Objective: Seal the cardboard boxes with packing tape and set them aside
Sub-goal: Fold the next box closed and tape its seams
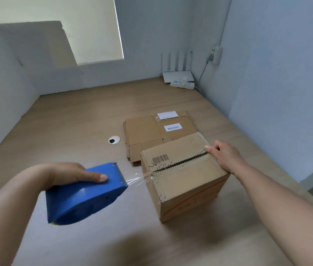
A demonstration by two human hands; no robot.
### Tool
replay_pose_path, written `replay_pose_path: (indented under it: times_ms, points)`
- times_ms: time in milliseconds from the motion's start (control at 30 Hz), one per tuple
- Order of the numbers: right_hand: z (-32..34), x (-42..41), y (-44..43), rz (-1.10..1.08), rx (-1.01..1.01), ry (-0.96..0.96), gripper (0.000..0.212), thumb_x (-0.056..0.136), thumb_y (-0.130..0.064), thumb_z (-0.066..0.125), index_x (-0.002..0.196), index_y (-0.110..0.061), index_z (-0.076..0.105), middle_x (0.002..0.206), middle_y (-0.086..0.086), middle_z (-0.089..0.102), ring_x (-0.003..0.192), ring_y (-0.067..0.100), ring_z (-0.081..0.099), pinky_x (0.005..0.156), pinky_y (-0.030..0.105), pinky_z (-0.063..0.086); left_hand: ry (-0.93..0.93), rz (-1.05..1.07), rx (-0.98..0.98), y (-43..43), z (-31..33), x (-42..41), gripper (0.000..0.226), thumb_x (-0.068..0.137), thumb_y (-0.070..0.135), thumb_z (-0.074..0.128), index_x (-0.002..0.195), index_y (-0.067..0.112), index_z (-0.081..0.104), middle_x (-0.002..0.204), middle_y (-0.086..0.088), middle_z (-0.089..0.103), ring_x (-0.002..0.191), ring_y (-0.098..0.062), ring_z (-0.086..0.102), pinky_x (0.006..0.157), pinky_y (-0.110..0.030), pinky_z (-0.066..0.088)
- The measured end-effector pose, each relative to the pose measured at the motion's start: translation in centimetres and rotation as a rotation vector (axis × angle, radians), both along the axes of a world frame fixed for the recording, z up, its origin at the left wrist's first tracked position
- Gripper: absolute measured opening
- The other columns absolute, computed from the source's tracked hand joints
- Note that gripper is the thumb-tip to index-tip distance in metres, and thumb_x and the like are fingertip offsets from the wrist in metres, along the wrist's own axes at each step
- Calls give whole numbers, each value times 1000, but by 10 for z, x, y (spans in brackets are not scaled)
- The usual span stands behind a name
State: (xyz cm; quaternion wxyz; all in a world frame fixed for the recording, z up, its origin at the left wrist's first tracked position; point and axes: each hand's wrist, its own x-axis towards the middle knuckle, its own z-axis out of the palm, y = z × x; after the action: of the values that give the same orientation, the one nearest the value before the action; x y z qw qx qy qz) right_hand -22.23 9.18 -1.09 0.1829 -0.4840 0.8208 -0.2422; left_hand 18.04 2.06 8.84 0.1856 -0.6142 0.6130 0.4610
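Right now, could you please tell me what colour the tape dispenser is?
The tape dispenser is blue, clearest in the head view.

Flattened cartons [151,131] crowd the box's [186,181] far side; desk [65,121] leftward lies open.
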Motion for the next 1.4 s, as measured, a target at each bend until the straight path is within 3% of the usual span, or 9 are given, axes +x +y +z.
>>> replay_pose_path:
  times_ms: [233,433,533,633,933,1067,1133,1267,1400]
  points:
    - [-4,0,-1,-15,-8,36,40,94,-38,55,65,-15,38,64,2,46,64,21,41,54,31,27,-291,-128,-213,-9,-24,-44,62,63,78,64,88,21,62,92,5,64,88,-16,62,79,-30,46]
    - [-7,0,-1,-34,-16,56,39,94,-38,56,67,-13,42,64,4,48,70,27,46,55,34,26,-567,-410,-439,20,-94,-76,32,90,46,49,108,23,61,103,5,61,98,-18,59,77,-25,45]
    - [-7,0,-2,-47,-28,65,41,94,-38,55,65,-14,38,62,3,46,66,26,43,51,31,25,-382,-142,-414,24,-107,-61,35,87,54,45,101,23,53,82,7,56,81,-15,57,65,-26,40]
    - [-7,2,-1,-41,-25,61,42,94,-38,54,64,-14,38,63,4,47,66,26,43,51,32,24,-304,0,-488,43,-127,-53,40,90,45,42,115,14,44,84,3,57,72,-14,57,63,-27,42]
    - [-6,3,1,-9,-61,42,42,96,-38,51,65,-13,37,63,4,47,62,22,40,51,32,25,-432,94,-668,87,-161,-65,49,97,46,37,131,11,38,129,-6,55,113,-24,57,86,-33,42]
    - [-7,3,1,-9,-64,26,42,96,-37,51,64,-14,37,62,3,46,62,23,41,52,35,24,89,350,-853,97,-120,-117,58,101,34,32,148,3,19,155,-7,23,142,-26,23,116,-36,21]
    - [-6,3,1,-2,-60,20,41,97,-37,50,65,-14,38,63,2,47,62,24,41,52,35,24,323,365,-799,104,-104,-159,65,100,43,27,152,7,12,159,-1,12,147,-21,13,120,-34,10]
    - [-7,3,3,1,-78,-7,39,98,-39,46,69,-12,43,66,2,50,62,20,44,51,32,27,322,539,-639,92,-105,-192,67,101,45,29,151,4,9,155,-16,26,141,-30,27,113,-39,27]
    - [-5,2,7,3,-69,-49,46,99,-49,33,72,-14,43,77,5,55,76,29,51,60,35,33,221,633,-545,72,-94,-191,70,99,54,27,141,-2,28,140,-24,44,129,-37,41,99,-39,35]
